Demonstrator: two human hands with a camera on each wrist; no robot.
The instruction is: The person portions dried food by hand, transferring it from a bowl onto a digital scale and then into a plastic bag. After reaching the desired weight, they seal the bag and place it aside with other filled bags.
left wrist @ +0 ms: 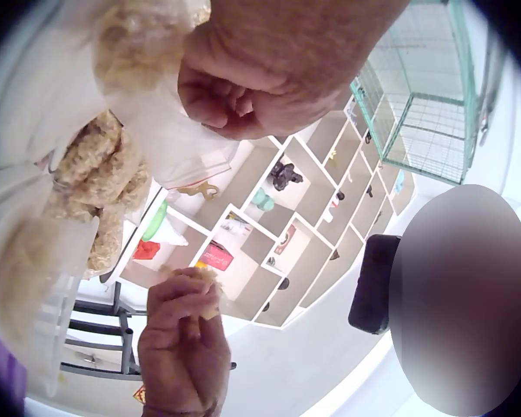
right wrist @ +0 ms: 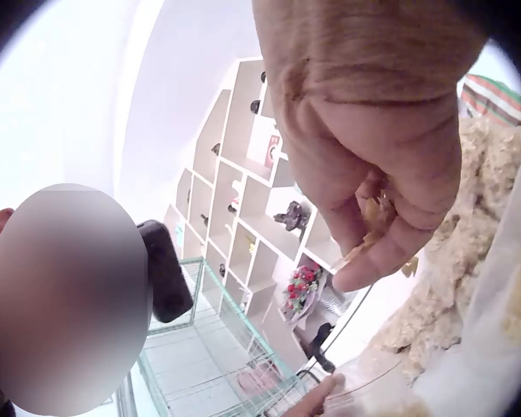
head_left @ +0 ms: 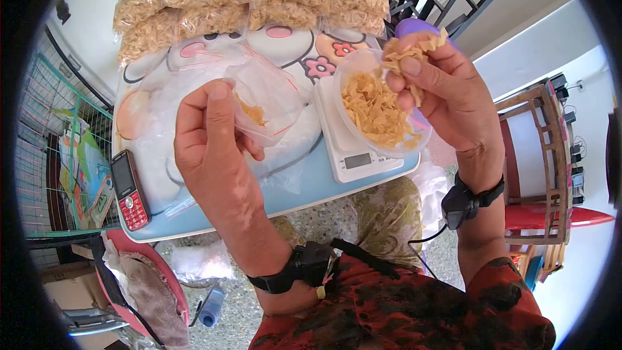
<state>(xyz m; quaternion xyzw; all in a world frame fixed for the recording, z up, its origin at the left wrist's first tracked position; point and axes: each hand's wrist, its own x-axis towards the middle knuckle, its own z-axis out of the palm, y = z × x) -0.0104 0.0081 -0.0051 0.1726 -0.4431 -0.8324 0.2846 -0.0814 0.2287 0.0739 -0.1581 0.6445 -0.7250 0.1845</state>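
My left hand pinches the edge of a clear zip bag, which has a few dried yellowish flakes inside. To its right, my right hand grips a bunch of curly dried flakes between thumb and fingers, raised beside a round clear plastic tub. More of the flakes lie in the tub, which stands on a white kitchen scale. In the right wrist view, flakes poke out between the curled fingers.
Filled bags of flakes are stacked along the back of the table. Loose clear bags lie under and beside my left hand. A red and black phone is at the left edge. Something purple shows behind my right hand.
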